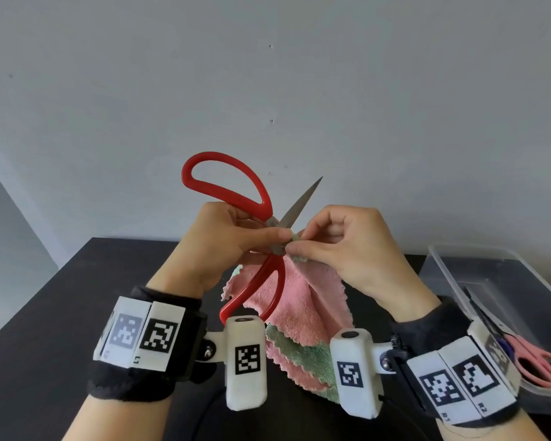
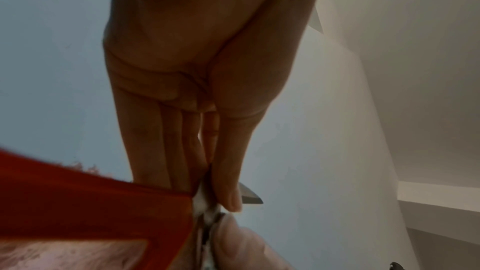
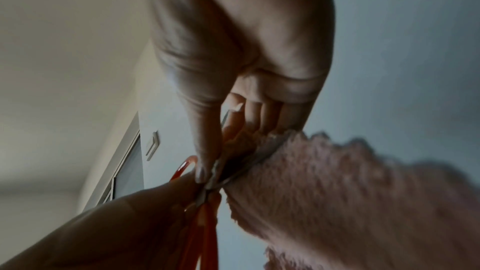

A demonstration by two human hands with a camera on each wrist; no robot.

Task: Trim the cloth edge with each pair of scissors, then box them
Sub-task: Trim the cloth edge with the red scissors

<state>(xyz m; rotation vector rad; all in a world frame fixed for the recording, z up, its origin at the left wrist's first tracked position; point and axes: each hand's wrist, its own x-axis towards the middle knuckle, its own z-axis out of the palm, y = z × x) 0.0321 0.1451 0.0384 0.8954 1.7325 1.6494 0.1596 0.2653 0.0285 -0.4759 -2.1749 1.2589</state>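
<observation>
Red-handled steel scissors (image 1: 269, 227) pinched at the pivot by the left hand (image 1: 217, 240), blades gaping, pink-and-green fluffy cloth (image 1: 303, 300) hanging from the right hand's (image 1: 353, 246) closed fingertips above the black table (image 1: 45, 313), pink-handled scissors (image 1: 541, 364) in a clear plastic box (image 1: 477, 259).

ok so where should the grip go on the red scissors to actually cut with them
Take the red scissors by the two red handle loops. They are spread wide, one above the left hand, one hanging below it, both empty. That hand holds near the pivot instead. Come from the left, away from the blade tip at upper right.

Black table (image 1: 61, 313) against a plain grey wall (image 1: 268, 74).
</observation>
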